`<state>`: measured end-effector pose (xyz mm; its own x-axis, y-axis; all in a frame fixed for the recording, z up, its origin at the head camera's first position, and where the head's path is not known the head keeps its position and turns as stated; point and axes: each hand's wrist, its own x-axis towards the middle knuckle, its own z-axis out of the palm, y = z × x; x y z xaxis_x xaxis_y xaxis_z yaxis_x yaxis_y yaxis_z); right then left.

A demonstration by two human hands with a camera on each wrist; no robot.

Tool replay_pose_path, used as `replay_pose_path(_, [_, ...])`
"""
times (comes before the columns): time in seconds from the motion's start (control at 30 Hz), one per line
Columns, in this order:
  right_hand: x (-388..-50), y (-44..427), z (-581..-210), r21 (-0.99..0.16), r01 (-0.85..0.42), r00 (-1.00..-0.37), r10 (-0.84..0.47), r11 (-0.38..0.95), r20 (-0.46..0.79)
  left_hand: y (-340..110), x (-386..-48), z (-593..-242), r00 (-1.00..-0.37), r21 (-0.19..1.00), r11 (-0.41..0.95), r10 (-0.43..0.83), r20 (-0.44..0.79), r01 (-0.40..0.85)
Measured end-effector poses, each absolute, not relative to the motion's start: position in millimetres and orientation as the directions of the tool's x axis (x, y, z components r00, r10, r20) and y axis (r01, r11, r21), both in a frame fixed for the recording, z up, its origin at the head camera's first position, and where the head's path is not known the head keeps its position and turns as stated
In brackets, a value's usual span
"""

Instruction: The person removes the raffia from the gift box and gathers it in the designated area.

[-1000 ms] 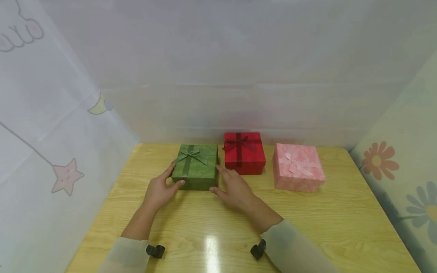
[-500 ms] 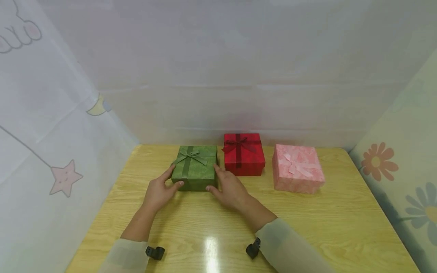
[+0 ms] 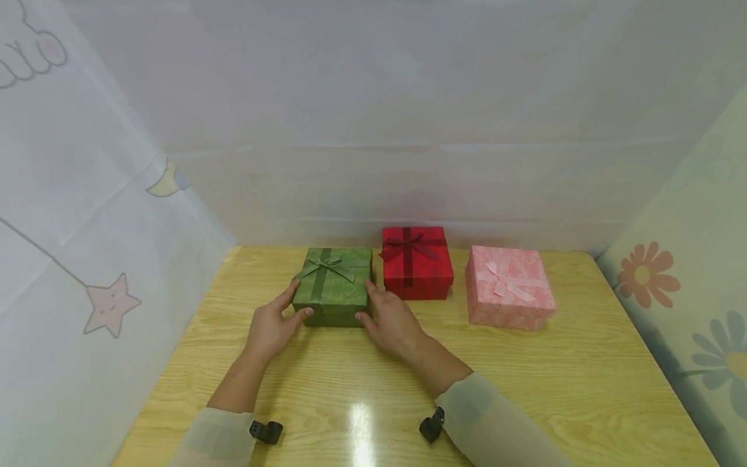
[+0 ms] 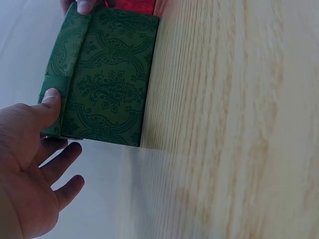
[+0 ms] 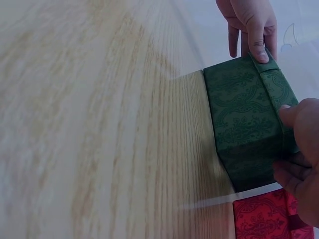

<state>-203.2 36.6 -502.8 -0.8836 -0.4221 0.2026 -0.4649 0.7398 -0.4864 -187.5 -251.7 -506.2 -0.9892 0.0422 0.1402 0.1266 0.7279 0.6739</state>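
Note:
A green lidded gift box with a bow (image 3: 338,285) rests on the table between two hands. My left hand (image 3: 273,329) holds its left side, thumb on the front of the lid edge and fingers along the side. On the other side my right hand (image 3: 397,324) holds the box, thumb at the front right corner. In the left wrist view the left thumb presses the lid band of the green box (image 4: 107,74), lower fingers spread. The right wrist view shows the right hand (image 5: 304,149) with its thumb on the lid rim and fingers against the side.
A red gift box (image 3: 415,263) stands just right of the green one, slightly farther back. Farther right is a pink gift box (image 3: 510,288). The wooden table (image 3: 315,389) meets hanging white cloth (image 3: 373,162) at the back and sides.
My right hand has shifted slightly left, closer against the green box's right side. The left hand and the boxes look almost unmoved.

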Motion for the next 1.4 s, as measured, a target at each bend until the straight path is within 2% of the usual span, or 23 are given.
replay_pose_path(0.63, [-204,39,-492,-0.476,-0.482,-0.876,-0.423,0.736,0.234,-253,-185,-491,-0.980,0.677,0.719,0.033,0.196,0.160])
replay_pose_path(1.1, [-205,44,-481,-0.558,-0.456,-0.890,-0.358,0.693,0.283,-249,-184,-477,-0.979,0.694,0.704,0.007,0.203,0.148])
replay_pose_path(1.4, [-206,48,-479,-0.576,-0.498,-0.867,-0.355,0.649,0.349,-248,-181,-472,-0.972,0.726,0.666,-0.009,0.237,0.171])
